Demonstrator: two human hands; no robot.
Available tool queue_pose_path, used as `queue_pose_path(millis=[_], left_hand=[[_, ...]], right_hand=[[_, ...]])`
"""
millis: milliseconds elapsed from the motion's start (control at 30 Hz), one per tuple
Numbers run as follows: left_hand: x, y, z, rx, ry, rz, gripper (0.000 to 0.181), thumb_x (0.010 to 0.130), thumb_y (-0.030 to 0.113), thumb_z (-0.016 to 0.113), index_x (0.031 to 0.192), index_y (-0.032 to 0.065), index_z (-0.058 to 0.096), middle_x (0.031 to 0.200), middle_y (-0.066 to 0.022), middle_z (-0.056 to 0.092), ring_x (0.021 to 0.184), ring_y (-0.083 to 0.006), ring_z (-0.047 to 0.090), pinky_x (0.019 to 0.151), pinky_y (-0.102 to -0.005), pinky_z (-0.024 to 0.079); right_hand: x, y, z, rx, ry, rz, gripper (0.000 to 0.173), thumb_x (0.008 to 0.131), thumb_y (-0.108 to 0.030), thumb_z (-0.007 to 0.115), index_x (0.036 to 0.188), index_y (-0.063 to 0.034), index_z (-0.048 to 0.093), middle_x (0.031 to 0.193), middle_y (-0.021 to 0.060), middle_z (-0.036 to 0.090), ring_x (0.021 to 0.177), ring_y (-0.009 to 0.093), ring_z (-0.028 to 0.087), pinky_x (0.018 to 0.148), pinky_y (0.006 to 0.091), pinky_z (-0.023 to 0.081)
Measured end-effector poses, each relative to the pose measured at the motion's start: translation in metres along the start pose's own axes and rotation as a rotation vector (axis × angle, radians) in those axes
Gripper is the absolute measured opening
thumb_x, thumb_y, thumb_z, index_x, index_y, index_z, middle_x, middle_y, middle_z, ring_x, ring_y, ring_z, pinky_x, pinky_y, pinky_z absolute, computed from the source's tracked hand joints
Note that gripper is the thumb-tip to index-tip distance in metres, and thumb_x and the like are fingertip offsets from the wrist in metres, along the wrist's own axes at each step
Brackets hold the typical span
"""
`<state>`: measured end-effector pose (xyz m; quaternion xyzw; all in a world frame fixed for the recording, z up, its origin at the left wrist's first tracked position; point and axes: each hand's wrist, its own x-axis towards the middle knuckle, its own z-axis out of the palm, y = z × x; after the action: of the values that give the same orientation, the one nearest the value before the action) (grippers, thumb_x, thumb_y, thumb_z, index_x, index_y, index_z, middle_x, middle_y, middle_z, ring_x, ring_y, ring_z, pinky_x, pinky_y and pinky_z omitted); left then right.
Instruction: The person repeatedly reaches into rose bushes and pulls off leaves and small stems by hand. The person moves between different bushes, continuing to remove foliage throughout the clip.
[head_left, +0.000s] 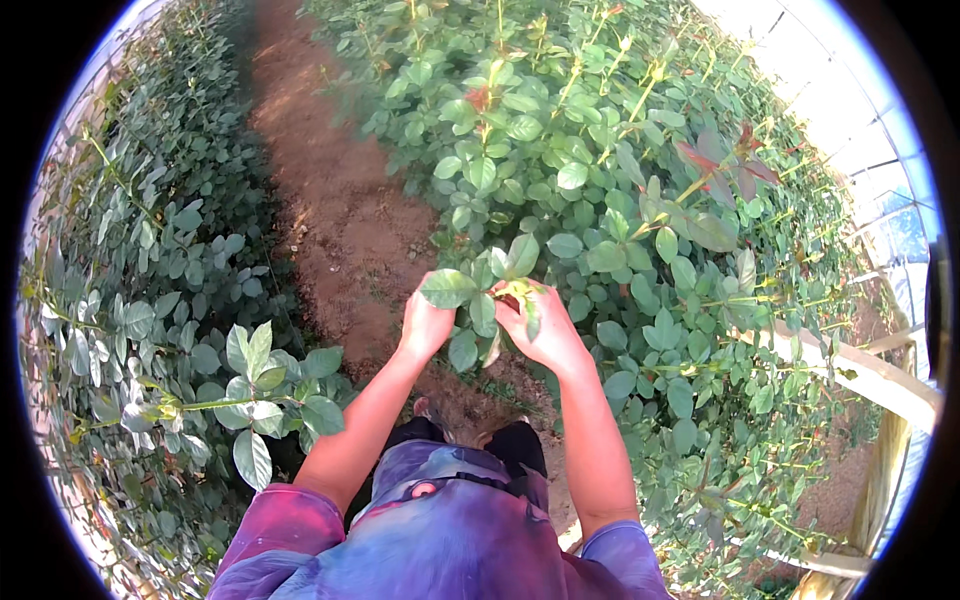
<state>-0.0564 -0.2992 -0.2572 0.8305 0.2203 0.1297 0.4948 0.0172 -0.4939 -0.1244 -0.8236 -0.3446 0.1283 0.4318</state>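
Both my hands meet in front of me at a leafy rose stem (480, 304). My left hand (427, 322) is at the leaves on its left side, with its fingertips partly hidden behind a broad leaf. My right hand (541, 330) pinches the top of the stem, where pale yellow-green growth (521, 289) shows between thumb and fingers. Leaves hang down between the two hands. Whether the stem is cut or still rooted cannot be told.
Dense rose bushes (540, 135) with upright buds stand ahead and right. Another row (165, 300) lines the left, one shoot (225, 403) reaching near my left arm. A bare soil path (330, 172) runs between. A pale curved rail (862, 367) crosses at right.
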Motion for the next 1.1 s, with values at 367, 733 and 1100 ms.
queue_pose_path(millis=[367, 733, 1100], left_hand=[[-0.056, 0.124, -0.089, 0.191, -0.074, 0.380, 0.031, 0.091, 0.000, 0.073, 0.122, 0.0018, 0.068, 0.111, -0.0132, 0.071, 0.088, -0.0224, 0.072, 0.077, -0.0331, 0.057], [-0.059, 0.134, -0.094, 0.407, -0.118, 0.303, 0.031, 0.086, 0.000, 0.077, 0.116, 0.0032, 0.070, 0.099, -0.0105, 0.073, 0.090, -0.0256, 0.073, 0.078, -0.0355, 0.058], [-0.017, 0.110, -0.069, -0.390, -0.747, -0.198, 0.021, 0.093, 0.002, 0.075, 0.113, 0.0002, 0.067, 0.094, -0.0018, 0.072, 0.082, -0.0076, 0.064, 0.072, -0.0239, 0.051]], right_hand=[[0.022, 0.035, 0.047, 0.613, -0.202, 0.222, 0.011, 0.100, -0.004, 0.059, 0.106, 0.0008, 0.068, 0.089, 0.0035, 0.065, 0.075, 0.012, 0.062, 0.068, 0.0320, 0.054], [0.022, 0.047, 0.052, 0.114, -0.341, -0.290, 0.025, 0.087, -0.001, 0.073, 0.112, -0.0036, 0.073, 0.103, 0.0156, 0.068, 0.102, 0.038, 0.067, 0.085, 0.0461, 0.055], [-0.020, 0.109, 0.048, 0.753, -0.346, 0.160, 0.015, 0.094, 0.003, 0.070, 0.108, -0.0001, 0.076, 0.101, 0.0000, 0.074, 0.094, 0.009, 0.064, 0.085, 0.0307, 0.054]])
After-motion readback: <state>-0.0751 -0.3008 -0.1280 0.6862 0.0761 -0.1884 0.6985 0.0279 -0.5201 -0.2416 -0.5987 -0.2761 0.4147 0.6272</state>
